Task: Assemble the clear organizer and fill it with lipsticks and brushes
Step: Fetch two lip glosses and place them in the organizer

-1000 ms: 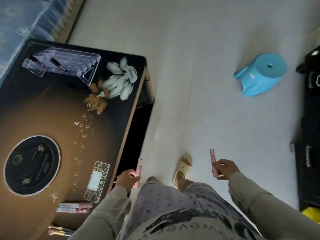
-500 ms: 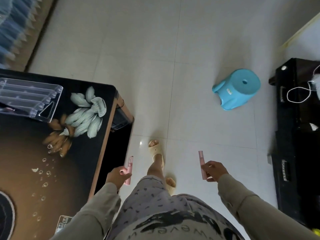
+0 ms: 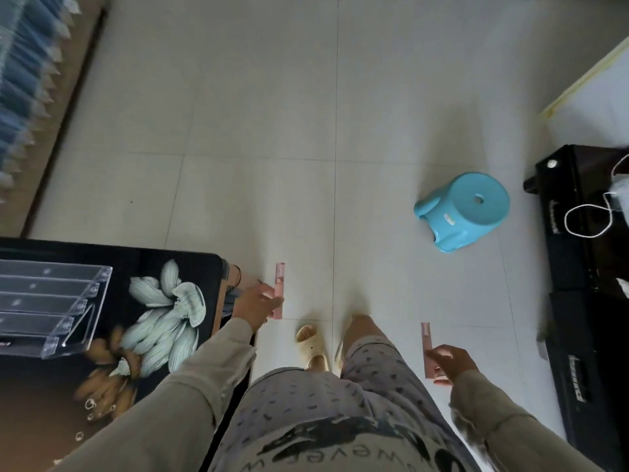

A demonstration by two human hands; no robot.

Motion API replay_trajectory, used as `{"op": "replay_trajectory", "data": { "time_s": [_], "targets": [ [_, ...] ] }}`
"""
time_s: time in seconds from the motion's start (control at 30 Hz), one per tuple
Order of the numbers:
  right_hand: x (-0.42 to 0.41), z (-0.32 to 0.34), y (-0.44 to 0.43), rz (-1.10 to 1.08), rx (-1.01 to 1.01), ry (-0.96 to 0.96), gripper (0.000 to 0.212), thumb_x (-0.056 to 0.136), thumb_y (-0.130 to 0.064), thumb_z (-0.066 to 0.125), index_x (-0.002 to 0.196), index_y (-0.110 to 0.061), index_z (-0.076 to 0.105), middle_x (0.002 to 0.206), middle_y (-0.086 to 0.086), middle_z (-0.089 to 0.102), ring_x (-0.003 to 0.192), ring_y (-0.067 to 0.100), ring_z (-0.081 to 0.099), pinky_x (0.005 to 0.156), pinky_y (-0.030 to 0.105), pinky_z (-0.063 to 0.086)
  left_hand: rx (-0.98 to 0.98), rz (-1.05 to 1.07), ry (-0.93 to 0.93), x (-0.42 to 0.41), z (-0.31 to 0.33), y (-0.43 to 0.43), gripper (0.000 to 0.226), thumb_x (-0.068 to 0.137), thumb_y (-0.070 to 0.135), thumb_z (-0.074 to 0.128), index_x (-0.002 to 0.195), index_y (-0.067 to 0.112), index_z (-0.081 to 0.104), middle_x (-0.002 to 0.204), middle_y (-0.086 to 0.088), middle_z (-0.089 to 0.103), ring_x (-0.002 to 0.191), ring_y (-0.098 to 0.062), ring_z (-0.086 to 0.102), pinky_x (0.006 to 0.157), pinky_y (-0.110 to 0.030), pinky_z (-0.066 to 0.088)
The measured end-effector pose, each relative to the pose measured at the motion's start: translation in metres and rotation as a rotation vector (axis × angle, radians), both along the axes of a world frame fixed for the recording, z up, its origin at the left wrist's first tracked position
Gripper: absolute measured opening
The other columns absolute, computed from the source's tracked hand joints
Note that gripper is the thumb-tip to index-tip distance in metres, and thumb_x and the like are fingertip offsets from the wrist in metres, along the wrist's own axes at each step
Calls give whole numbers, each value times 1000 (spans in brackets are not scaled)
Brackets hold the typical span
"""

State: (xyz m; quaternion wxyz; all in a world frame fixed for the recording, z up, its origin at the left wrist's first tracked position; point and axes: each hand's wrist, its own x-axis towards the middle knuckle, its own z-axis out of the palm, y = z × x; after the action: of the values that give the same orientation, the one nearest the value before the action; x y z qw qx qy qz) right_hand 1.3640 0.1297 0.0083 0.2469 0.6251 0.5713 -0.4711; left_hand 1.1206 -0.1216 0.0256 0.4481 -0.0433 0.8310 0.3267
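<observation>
Clear organizer (image 3: 51,311) lies on the dark flowered worktop (image 3: 34,420), cut off by the left edge of the view. A blue stool (image 3: 466,211) stands well apart on the tiled floor (image 3: 272,131). The left hand (image 3: 255,306), just beside the worktop's corner, grips a pink lipstick (image 3: 279,277). The right hand (image 3: 454,364) grips a second pink lipstick (image 3: 426,338) over the floor.

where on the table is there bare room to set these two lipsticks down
Free: the table between the organizer and its right edge, over the flower print, and the brown stretch nearer you. Taken: far left, under the organizer.
</observation>
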Motion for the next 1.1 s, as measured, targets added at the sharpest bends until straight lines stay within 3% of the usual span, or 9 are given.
{"op": "replay_trajectory", "data": {
  "time_s": [0.1,0.2,0.37,0.57,0.7,0.83,0.93,1.0,1.1],
  "targets": [
    [-43,-8,23,47,-8,-2,28,89,-10,57,113,4,56,107,25,62,83,31,58,73,38,53,-32,37,-13,-24,-5,12,25,88,13,56,108,-3,57,111,-24,65,89,-30,62,79,-36,49],
    [-88,-10,39,109,-39,17,25,89,-10,56,110,5,57,94,21,60,80,31,58,59,32,51,-75,27,-18,-33,-12,15,25,88,12,56,109,-1,57,114,-21,64,104,-35,61,89,-41,49],
    [-202,-10,86,331,-63,67,8,88,-10,56,86,-2,55,88,18,58,77,31,55,57,29,49,-210,137,-102,-54,-28,20,26,86,14,59,105,-3,59,107,-24,67,97,-37,63,80,-38,48],
    [-320,3,126,695,-35,120,6,86,-15,59,84,-9,57,85,11,60,74,27,58,54,23,50,-308,414,-173,-63,-30,31,25,84,17,62,101,-2,63,83,-17,64,94,-39,65,72,-31,45],
    [-383,5,131,792,-37,129,7,85,-13,60,81,-9,58,83,12,60,73,26,58,50,21,50,-357,507,-200,-69,-26,42,26,85,23,60,105,6,63,105,-18,69,98,-32,65,84,-30,50],
    [-431,-2,126,894,-71,86,9,86,-13,59,79,-7,57,84,14,61,75,28,58,52,24,51,-325,669,-201,-91,-30,46,24,85,24,60,103,7,64,104,-17,69,97,-33,66,87,-33,50],
    [-459,-10,118,939,-61,45,10,85,-12,60,79,-6,57,85,16,61,76,29,59,52,26,49,-285,796,-192,-118,-35,43,18,84,21,61,95,6,64,95,-18,70,89,-33,66,85,-37,53],
    [-479,-13,112,963,-31,27,9,85,-12,60,80,-5,58,84,15,62,75,29,59,51,26,49,-244,899,-169,-142,-37,37,10,83,17,62,89,8,62,82,-16,67,74,-30,63,79,-38,54],
    [-510,-13,105,936,0,-1,8,84,-9,60,79,-3,59,85,17,62,76,31,59,51,28,49,-210,987,-137,-185,-32,22,5,82,16,62,79,12,60,64,-9,61,58,-25,56,65,-30,50]
  ]
}}
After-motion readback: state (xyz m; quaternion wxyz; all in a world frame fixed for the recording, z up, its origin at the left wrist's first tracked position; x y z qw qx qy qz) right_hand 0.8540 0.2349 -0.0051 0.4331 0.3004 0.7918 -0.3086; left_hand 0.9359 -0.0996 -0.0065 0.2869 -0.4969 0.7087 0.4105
